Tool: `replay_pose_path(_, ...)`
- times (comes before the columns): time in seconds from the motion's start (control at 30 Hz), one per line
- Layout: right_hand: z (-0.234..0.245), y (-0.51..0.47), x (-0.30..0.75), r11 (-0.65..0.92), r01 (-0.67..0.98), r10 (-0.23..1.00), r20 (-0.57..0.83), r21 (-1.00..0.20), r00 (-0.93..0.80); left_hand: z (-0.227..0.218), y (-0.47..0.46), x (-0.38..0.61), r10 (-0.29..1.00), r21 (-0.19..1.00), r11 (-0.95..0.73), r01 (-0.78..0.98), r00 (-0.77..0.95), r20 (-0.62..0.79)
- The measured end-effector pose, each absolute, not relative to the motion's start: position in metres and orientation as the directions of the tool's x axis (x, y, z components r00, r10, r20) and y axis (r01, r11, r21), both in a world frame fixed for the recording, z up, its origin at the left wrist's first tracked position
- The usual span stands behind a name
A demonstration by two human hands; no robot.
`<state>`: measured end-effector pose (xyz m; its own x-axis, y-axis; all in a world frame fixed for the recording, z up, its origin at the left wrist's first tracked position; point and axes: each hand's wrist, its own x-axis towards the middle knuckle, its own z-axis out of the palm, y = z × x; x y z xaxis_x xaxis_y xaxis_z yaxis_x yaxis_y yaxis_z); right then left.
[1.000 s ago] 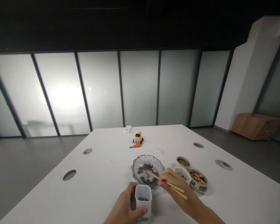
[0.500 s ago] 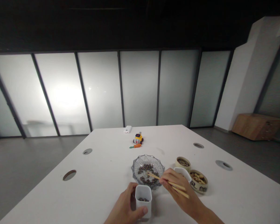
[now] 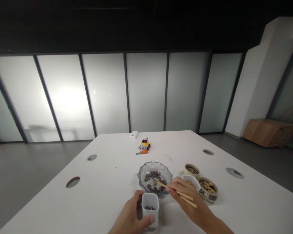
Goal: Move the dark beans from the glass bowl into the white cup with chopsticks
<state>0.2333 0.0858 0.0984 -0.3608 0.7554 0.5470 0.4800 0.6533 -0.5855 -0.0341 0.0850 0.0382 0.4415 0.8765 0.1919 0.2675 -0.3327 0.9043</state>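
My left hand (image 3: 134,214) is closed round a white square cup (image 3: 150,218) that stands near the front of the table, with several dark brown beads (image 3: 149,208) at its bottom. In my right hand (image 3: 184,196) is a pair of wooden chopsticks (image 3: 187,199). Their tips reach into a scalloped clear glass bowl (image 3: 142,166), where many more dark round beads (image 3: 156,174) lie. Whether the tips pinch a bead is too small to make out. The glass bowl is just beyond the cup.
Right of the glass bowl stand a cream bowl (image 3: 197,168) with dark contents, a white container (image 3: 196,182) partly behind my right hand, and a patterned bowl (image 3: 206,195) of peanuts. Farther back lie a toy carrot (image 3: 143,152), a yellow toy truck (image 3: 145,144) and a white box-shaped device (image 3: 134,135).
Almost nothing differs. The chopsticks and my right hand have shifted very slightly; my left hand keeps its hold on the cup.
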Motion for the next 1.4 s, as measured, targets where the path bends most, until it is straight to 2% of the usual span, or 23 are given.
replay_pose_path(0.43,0.097,0.087,0.233,0.653,0.470,0.753,0.577,-0.595,-0.315,0.039,0.085,-0.034,0.876,0.916,-0.317,0.244,0.446,0.184)
replay_pose_path(0.53,0.109,0.088,0.239,0.607,0.465,0.783,0.586,-0.644,-0.210,0.039,0.086,-0.034,0.876,0.914,-0.319,0.250,0.445,0.185)
replay_pose_path(0.63,0.125,0.088,0.249,0.534,0.382,0.839,0.530,-0.755,-0.125,0.039,0.085,-0.034,0.878,0.909,-0.322,0.265,0.443,0.182)
replay_pose_path(0.73,0.139,0.084,0.256,0.441,0.284,0.897,0.425,-0.851,-0.121,0.040,0.085,-0.034,0.883,0.907,-0.313,0.280,0.437,0.170)
replay_pose_path(0.83,0.149,0.076,0.255,0.420,0.260,0.906,0.382,-0.870,-0.184,0.043,0.084,-0.033,0.882,0.909,-0.316,0.272,0.437,0.176)
replay_pose_path(0.97,0.155,0.070,0.251,0.446,0.261,0.888,0.386,-0.856,-0.250,0.045,0.084,-0.033,0.871,0.916,-0.320,0.242,0.455,0.184)
replay_pose_path(1.2,0.140,0.088,0.257,0.537,0.502,0.810,0.580,-0.678,-0.084,0.038,0.085,-0.035,0.875,0.914,-0.321,0.247,0.447,0.187)
replay_pose_path(1.3,0.124,0.097,0.256,0.603,0.491,0.765,0.630,-0.629,-0.132,0.038,0.086,-0.034,0.875,0.917,-0.320,0.237,0.444,0.191)
replay_pose_path(1.4,0.102,0.104,0.252,0.628,0.447,0.758,0.630,-0.637,-0.168,0.039,0.086,-0.034,0.871,0.910,-0.337,0.240,0.446,0.205)
